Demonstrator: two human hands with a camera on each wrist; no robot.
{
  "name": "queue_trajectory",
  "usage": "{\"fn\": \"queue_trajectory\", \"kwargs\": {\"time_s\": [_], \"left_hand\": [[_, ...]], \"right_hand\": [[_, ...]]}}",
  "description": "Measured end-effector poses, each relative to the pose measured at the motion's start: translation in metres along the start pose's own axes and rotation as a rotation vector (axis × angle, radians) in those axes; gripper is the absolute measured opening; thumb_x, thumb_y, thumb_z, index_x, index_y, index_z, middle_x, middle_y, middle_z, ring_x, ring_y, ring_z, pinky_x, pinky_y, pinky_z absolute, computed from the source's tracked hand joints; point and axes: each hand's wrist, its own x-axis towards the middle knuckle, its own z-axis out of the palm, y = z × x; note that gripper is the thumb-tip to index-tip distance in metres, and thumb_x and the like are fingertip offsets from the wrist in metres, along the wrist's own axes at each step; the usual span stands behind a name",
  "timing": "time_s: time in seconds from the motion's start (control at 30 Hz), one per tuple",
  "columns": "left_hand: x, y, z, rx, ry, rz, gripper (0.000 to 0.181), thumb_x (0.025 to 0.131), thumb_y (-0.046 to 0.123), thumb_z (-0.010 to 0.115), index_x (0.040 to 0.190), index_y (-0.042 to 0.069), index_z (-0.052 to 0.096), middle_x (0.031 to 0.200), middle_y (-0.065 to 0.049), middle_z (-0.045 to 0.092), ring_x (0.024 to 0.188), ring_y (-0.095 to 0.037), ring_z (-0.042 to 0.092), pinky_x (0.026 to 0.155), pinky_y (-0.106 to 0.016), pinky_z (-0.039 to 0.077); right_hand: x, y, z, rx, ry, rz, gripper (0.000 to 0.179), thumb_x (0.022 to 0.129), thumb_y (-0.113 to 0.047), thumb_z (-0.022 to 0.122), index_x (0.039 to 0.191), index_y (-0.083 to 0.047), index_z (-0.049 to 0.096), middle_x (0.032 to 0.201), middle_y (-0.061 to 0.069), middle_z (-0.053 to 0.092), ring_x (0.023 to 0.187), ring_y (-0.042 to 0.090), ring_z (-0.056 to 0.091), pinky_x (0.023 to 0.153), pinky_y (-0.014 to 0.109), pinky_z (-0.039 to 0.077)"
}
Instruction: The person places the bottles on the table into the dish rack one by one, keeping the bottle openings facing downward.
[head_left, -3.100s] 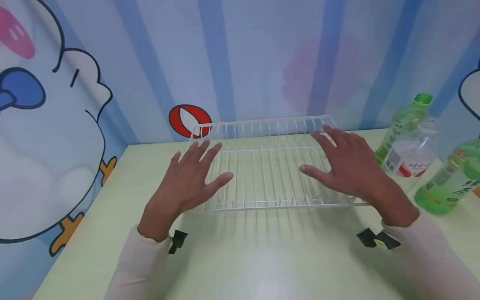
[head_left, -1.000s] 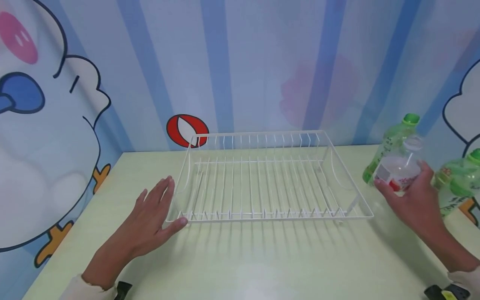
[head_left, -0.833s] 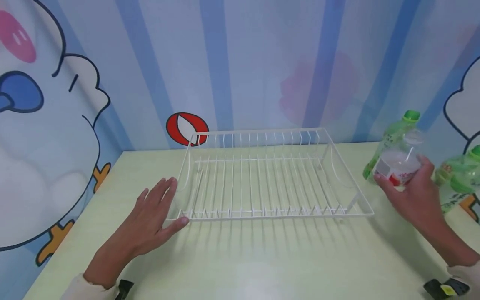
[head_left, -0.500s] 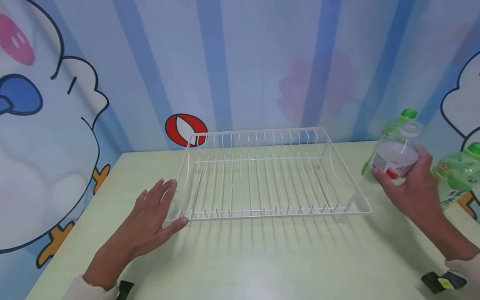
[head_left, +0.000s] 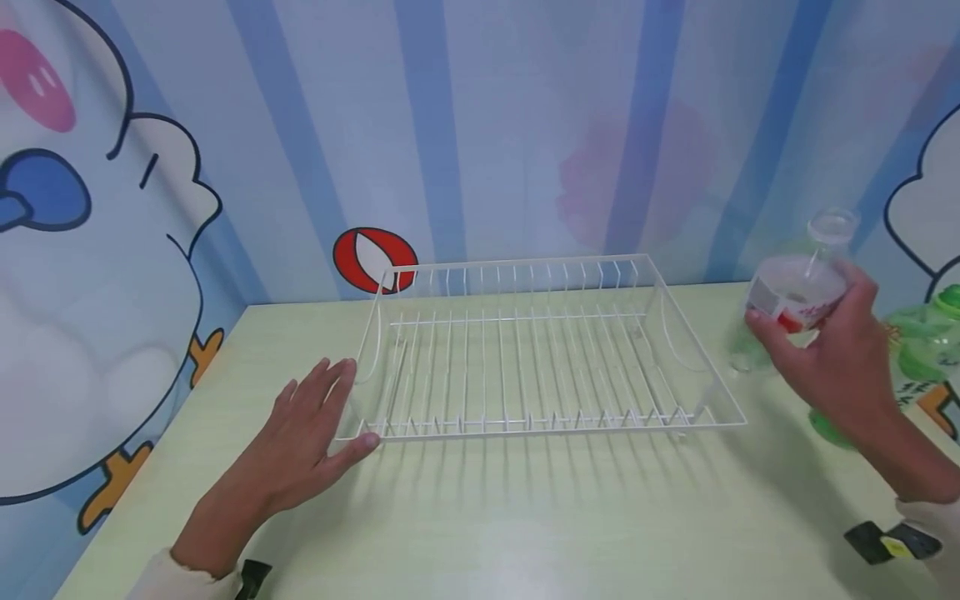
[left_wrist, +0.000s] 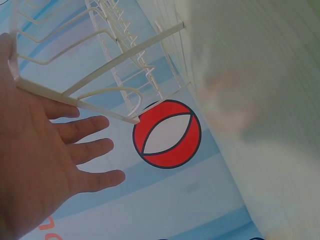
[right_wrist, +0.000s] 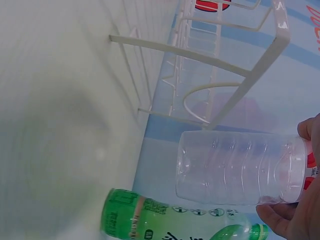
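Observation:
My right hand (head_left: 847, 358) grips a clear plastic bottle (head_left: 797, 287), uncapped, with a pale label marked in red. It leans slightly, and in the right wrist view its transparent base (right_wrist: 225, 167) hangs off the table, level with the rack's end. A white wire dish rack (head_left: 540, 433) stands on the table between my hands. At its front left corner is my left hand (head_left: 288, 446), fingers straight and thumb stretched along the front rail. In the left wrist view, that hand (left_wrist: 37, 165) overlaps the rack's end frame (left_wrist: 42, 91).
A green bottle (head_left: 918, 337) stands at the right, partly covered by my right hand. Another green bottle is mostly hidden behind the clear one. The pale table (head_left: 525, 517) meets a blue striped wall (head_left: 510, 125) just behind the rack. Cartoon figures decorate the wall.
My hands have moved from above the rack out to its sides. My right hand has taken hold of the clear bottle and raised it. The left hand has stayed at the rack's left corner lately.

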Motion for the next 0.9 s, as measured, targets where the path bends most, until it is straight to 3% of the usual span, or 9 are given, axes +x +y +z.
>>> {"fn": "queue_trajectory", "kwargs": {"time_s": [0.1,0.6,0.8,0.9], "left_hand": [[0.0,0.0,0.0,-0.002,0.0,0.0,0.093,0.096,0.062,0.048,0.158,0.0,0.016,0.161,-0.02,0.021,0.149,-0.04,0.01,0.115,-0.065,0.01],[0.005,0.001,0.003,0.019,0.008,0.007,0.093,0.096,0.062,0.049,0.158,0.001,0.017,0.161,-0.02,0.024,0.149,-0.04,0.014,0.115,-0.063,0.016],[0.004,-0.001,0.003,0.023,0.01,0.004,0.093,0.095,0.061,0.05,0.157,0.0,0.018,0.16,-0.021,0.025,0.148,-0.041,0.016,0.115,-0.064,0.016],[0.003,-0.001,0.003,0.026,0.011,0.001,0.093,0.095,0.062,0.05,0.157,0.0,0.018,0.16,-0.021,0.026,0.148,-0.041,0.015,0.115,-0.064,0.016]], "right_hand": [[0.005,-0.005,-0.002,-0.004,0.007,-0.006,0.088,0.089,-0.022,0.074,0.154,-0.009,0.017,0.124,0.031,0.05,0.097,0.046,0.053,0.065,0.006,0.027],[0.009,-0.021,-0.015,-0.032,-0.011,0.036,0.087,0.091,-0.024,0.072,0.155,-0.009,0.014,0.127,0.033,0.048,0.095,0.045,0.051,0.058,0.004,0.025],[0.011,-0.032,-0.015,-0.015,-0.029,0.018,0.087,0.09,-0.025,0.074,0.154,-0.009,0.017,0.127,0.031,0.049,0.097,0.045,0.052,0.06,0.009,0.028],[0.011,-0.04,-0.014,-0.016,-0.031,-0.018,0.087,0.088,-0.024,0.076,0.153,-0.007,0.021,0.127,0.03,0.051,0.098,0.046,0.053,0.065,0.02,0.034]]}}
